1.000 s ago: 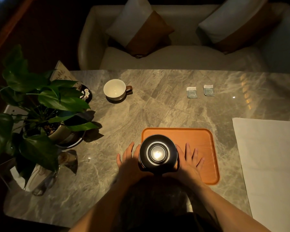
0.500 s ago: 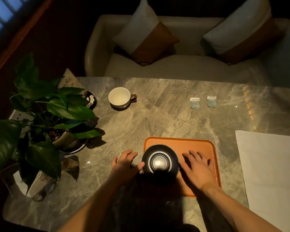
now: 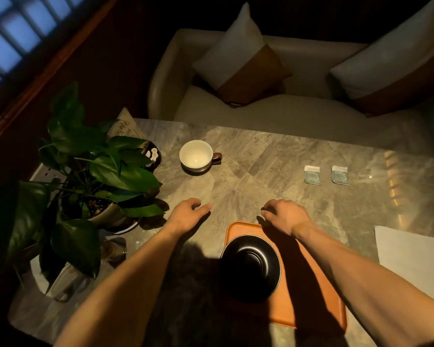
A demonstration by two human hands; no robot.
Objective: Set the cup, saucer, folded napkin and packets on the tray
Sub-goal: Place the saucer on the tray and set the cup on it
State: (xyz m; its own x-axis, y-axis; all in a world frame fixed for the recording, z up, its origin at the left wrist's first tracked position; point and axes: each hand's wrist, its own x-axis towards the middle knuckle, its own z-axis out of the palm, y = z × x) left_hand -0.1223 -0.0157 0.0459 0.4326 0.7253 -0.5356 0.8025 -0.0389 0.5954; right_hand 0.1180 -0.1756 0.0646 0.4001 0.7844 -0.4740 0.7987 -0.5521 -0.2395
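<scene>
Nearest the person, one orange tray (image 3: 318,304) lies on the marble table (image 3: 273,156), its long axis running from the near right to the far left corner in this view. One black saucer (image 3: 250,267) sits flat on the tray's left half, its left rim overhanging the tray edge. One white napkin (image 3: 416,251) lies unfolded on the table at the right, just beside the tray and apart from it.

Further out are two bare hands. The left hand (image 3: 186,216) hovers over bare table left of the tray, fingers loosely curled, holding nothing. The right hand (image 3: 285,216) is over the tray's far edge, fingers loosely curled downward, also holding nothing; whether its fingertips touch the table cannot be told.

At the left stands one potted plant (image 3: 95,176).

Farther still, one white cup (image 3: 196,156) stands upright on the table, its brown handle pointing right. Two small packets (image 3: 312,174) lie side by side to the right, well apart from the cup, white ends pointing away from the person. Beyond the table is one sofa (image 3: 286,116) with two cushions (image 3: 241,63).

Half a second ago both hands flanked the saucer, right palm on the tray; now they have let go and reached forward, past the saucer, which stays in place on the tray.
</scene>
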